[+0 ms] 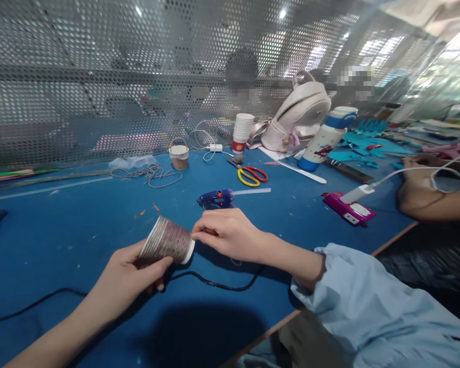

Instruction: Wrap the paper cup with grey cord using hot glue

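Note:
My left hand (132, 273) is closed round a paper cup (167, 240) that lies on its side above the blue table (61, 225); the cup's wall is wound with grey-brown cord. My right hand (228, 232) pinches at the cup's white rim, fingers pressed together on the end of the cord there. A blue glue gun (215, 198) lies just beyond my right hand, its black cable (214, 283) running under my wrists.
Scissors with red and yellow handles (252, 175), a stack of paper cups (243, 132), a small cord-wrapped cup (179, 156), loose cord (153, 176), a pink backpack (301, 115), a bottle (325, 138) and a pink phone (348, 208) lie farther back. Another person's arm (433, 199) rests at right. A perforated metal screen (99, 76) stands behind.

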Demonstrator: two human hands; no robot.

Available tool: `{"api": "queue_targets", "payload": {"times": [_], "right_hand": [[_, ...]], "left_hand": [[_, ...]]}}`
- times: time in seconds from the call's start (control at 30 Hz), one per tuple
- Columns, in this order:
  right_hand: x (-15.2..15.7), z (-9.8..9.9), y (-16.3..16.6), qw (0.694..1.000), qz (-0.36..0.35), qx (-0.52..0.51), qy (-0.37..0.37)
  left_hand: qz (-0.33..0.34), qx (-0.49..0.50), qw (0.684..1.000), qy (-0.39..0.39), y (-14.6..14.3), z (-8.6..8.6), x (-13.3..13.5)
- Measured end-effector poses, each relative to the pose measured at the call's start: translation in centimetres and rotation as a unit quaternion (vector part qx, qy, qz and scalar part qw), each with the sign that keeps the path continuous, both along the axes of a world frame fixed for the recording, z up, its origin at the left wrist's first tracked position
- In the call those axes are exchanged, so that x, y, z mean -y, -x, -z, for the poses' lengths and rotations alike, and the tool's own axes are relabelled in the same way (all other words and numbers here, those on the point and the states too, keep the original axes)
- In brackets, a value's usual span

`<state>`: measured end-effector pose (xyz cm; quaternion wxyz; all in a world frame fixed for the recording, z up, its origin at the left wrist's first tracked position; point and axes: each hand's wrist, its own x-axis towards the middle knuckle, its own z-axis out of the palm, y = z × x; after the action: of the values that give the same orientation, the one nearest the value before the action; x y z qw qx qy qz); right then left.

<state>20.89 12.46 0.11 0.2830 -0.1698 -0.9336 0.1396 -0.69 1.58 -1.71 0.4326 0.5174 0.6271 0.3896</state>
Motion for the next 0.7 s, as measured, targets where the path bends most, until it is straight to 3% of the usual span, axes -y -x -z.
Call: {"api": "queue_targets", "payload": {"times": [0.3, 0.43, 0.6, 0.7], "right_hand": [[0.3, -0.3, -0.1, 0.998, 0.001, 0.015, 0.060], [0.3, -0.6, 0.1, 0.986, 0.013, 0.017, 0.165], [0.1, -1.2, 0.2, 0.934, 0.020, 0.008, 0.356], [0.2, -1.2, 0.2, 0.921, -0.004, 0.037, 0.388]], "left_hand": [[0.000, -0.016, 0.998, -0.054, -0.3, -0.4, 0.2], [0.022, -0.028, 0.996, -0.082, -0.1, -0.4, 0.0], [-0.010, -0.025, 0.996, -0.081, -0.2, -0.6, 0.1], [-0.027, -0.019, 0.996, -0.079, 0.1, -0.5, 0.2]]}}
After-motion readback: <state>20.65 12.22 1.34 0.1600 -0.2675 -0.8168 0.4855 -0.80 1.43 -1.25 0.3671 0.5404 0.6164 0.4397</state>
